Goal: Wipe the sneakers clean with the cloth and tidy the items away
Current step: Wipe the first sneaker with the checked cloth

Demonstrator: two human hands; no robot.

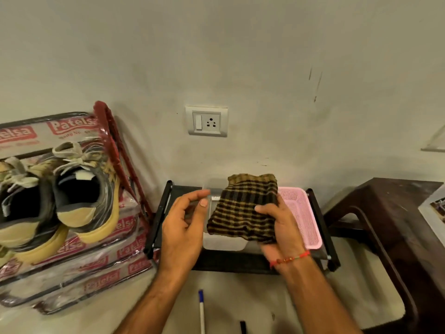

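Observation:
Two grey and tan sneakers (72, 194) with pale laces sit heels toward me on a stack of clear plastic bags at the left. My right hand (280, 227) holds a folded brown and yellow checked cloth (243, 208) above a black rack (231, 261), thumb on top of the fabric. My left hand (184, 227) hovers just left of the cloth with fingers loosely bent and holds nothing. A red thread band circles my right wrist.
On the rack stand a clear plastic box (224, 242) and a pink mesh basket (305, 213). A dark wooden stool (395, 225) stands at the right. The stacked printed plastic bags (96, 268) lean by the wall. A socket plate (207, 121) is on the wall, a blue-tipped pen (201, 309) on the floor.

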